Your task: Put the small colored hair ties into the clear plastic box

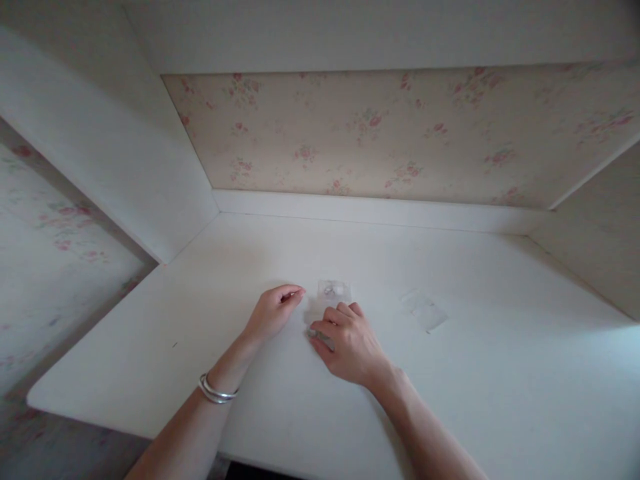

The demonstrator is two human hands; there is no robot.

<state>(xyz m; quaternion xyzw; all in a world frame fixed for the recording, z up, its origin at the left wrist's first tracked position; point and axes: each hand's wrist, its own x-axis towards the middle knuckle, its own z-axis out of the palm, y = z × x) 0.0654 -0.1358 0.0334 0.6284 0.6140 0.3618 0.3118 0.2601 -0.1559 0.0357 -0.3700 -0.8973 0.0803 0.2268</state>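
Observation:
My left hand (274, 308) is closed in a pinch just above the white tabletop, left of a small clear plastic bag (327, 303). Whatever is between its fingertips, if anything, is too small to make out. My right hand (350, 341) rests over the near part of the bag, with thumb and forefinger closed on clear plastic at its lower left. Part of the bag lies hidden under the fingers. In its far end show a small dark ring-like outline and a pale patch. A second clear plastic bag (425, 311) lies flat on the right, untouched.
The white desk (480, 393) has a raised strip (380, 212) along its back edge. White panels (115, 127) stand at the left and right sides, with floral wallpaper (350, 133) behind. A tiny dark sliver (175, 345) lies on the left of the desktop.

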